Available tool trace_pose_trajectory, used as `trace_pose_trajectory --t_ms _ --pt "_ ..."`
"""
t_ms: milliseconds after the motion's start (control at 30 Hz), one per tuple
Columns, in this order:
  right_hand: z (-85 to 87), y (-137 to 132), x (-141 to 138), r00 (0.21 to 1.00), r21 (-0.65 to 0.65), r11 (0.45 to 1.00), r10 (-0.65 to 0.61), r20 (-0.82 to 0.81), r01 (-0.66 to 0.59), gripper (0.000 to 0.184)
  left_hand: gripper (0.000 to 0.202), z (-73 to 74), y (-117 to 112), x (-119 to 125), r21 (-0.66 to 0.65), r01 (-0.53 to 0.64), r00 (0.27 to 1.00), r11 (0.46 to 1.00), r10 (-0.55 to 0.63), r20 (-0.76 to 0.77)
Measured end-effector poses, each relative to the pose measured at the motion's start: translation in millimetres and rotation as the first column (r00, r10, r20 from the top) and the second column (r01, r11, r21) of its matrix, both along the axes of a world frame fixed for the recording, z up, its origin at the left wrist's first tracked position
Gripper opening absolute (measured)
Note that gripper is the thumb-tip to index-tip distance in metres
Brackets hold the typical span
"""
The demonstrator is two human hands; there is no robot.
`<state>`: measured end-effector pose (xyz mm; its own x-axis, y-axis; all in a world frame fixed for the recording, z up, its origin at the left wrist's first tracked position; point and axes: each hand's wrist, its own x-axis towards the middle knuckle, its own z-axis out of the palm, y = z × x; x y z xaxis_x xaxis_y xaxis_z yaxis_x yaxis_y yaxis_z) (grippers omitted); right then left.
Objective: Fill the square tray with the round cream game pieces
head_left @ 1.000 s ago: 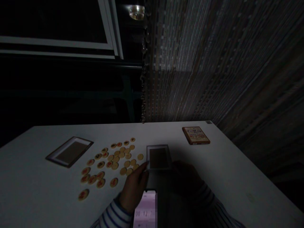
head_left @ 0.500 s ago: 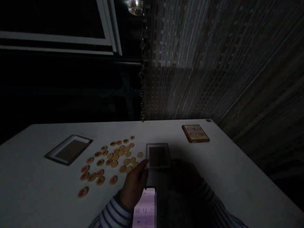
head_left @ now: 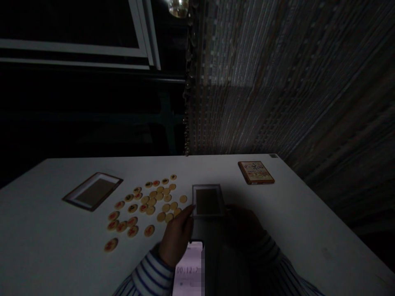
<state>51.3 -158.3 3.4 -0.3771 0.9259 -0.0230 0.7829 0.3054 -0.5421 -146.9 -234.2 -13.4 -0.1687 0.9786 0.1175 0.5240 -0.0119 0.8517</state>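
Note:
The scene is very dark. My left hand (head_left: 177,238), in a striped sleeve, reaches forward with its fingertips on the near left corner of a small open box (head_left: 207,200) with a dark inside. My right hand (head_left: 243,228) lies in deep shadow at the box's near right side; its fingers are hard to make out. Several round wooden game pieces (head_left: 151,201) with red or dark marks are scattered on the white table (head_left: 46,246), just left of the box and my left hand.
A second shallow box or lid (head_left: 93,191) lies at the left. A flat orange printed box (head_left: 256,172) sits at the far right. A lit phone screen (head_left: 189,269) showing a timer is at the near edge. A striped curtain (head_left: 277,82) hangs behind the table.
Almost nothing has changed; the view has shifted slightly, and both hands stay at the small open box.

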Motion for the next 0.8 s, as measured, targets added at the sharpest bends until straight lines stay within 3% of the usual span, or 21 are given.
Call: trace_pose_trajectory --t_ms 333,800 --pt "4.4 -3 -1 0.999 0.001 1.000 -0.005 -0.042 0.005 0.032 0.036 0.6 0 1 0.020 0.000 1.000 1.000 0.000 -0.009" --pt "-6.2 2 6 0.997 -0.008 1.000 0.005 -0.075 -0.006 0.032 0.036 3.2 0 3 0.022 0.011 1.000 1.000 -0.011 0.000"
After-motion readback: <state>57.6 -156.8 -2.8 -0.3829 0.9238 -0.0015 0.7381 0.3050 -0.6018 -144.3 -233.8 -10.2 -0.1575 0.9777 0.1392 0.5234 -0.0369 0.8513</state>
